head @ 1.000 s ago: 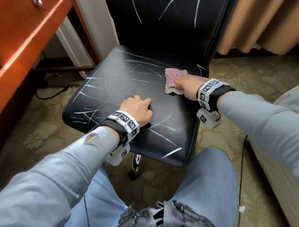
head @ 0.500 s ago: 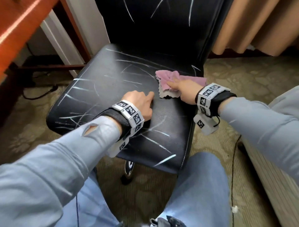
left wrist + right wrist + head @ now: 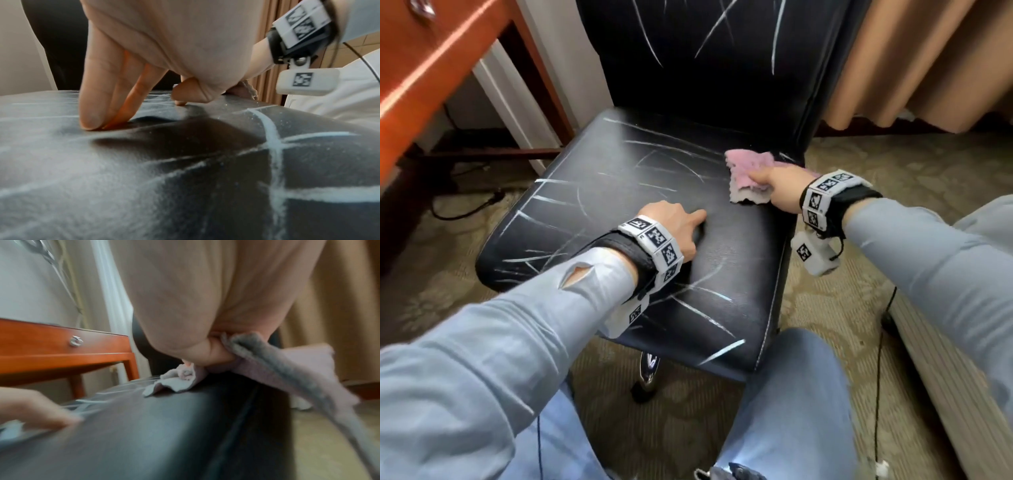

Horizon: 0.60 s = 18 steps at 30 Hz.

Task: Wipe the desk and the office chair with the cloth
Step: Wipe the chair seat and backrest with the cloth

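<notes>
A black office chair has white streaks across its seat point(image 3: 619, 205) and backrest point(image 3: 722, 51). My right hand point(image 3: 780, 186) grips a pink and grey cloth point(image 3: 746, 168) and holds it down on the seat's rear right edge. In the right wrist view the cloth point(image 3: 277, 369) bunches under the right hand point(image 3: 205, 321) and one end trails off the seat point(image 3: 144, 434). My left hand point(image 3: 674, 226) rests mid-seat. The left wrist view shows its fingers point(image 3: 98, 97) straight, tips pressing into the seat point(image 3: 144, 178). The orange wooden desk point(image 3: 431, 68) stands at the upper left.
A tan curtain point(image 3: 911, 68) hangs behind the chair at the right. A striped upholstered edge point(image 3: 945, 359) runs along the right. A black cable point(image 3: 465, 209) lies on the carpet under the desk. The chair's chrome base point(image 3: 649, 373) stands between my knees.
My right hand has slid the cloth a short way over the rear right of the seat, left and then back toward the edge. My left hand stays pressed mid-seat.
</notes>
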Available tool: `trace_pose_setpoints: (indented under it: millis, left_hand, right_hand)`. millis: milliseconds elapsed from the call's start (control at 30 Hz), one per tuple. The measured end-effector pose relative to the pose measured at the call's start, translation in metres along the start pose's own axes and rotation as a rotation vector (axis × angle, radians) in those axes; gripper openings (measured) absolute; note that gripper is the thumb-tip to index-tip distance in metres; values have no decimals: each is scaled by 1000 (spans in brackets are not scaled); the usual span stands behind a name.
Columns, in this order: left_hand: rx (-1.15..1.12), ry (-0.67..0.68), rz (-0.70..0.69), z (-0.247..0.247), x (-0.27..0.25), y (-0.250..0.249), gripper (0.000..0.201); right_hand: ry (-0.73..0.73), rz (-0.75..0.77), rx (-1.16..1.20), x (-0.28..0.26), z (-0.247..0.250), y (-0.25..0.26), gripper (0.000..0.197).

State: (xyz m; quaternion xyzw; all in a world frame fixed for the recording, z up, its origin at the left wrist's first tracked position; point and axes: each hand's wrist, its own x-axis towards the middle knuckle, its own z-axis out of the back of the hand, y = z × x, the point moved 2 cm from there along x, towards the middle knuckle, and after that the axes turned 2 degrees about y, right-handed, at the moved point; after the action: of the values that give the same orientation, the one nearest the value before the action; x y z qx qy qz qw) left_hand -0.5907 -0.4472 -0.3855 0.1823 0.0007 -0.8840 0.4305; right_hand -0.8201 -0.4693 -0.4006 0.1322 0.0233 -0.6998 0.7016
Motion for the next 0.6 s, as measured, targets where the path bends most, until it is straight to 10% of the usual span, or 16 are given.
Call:
trace_pose_setpoints:
  millis: [167, 333, 600]
  left_hand:
    - [10, 19, 17, -3, 0, -3, 44]
    - [55, 14, 8, -5, 1, -7, 51]
    - [159, -28, 26, 18, 17, -3, 34]
  right_hand:
    - [-31, -150, -22, 6, 9, -16, 50]
    - [35, 59, -2, -2, -10, 15, 56]
    - [30, -172, -58, 18, 10, -3, 53]
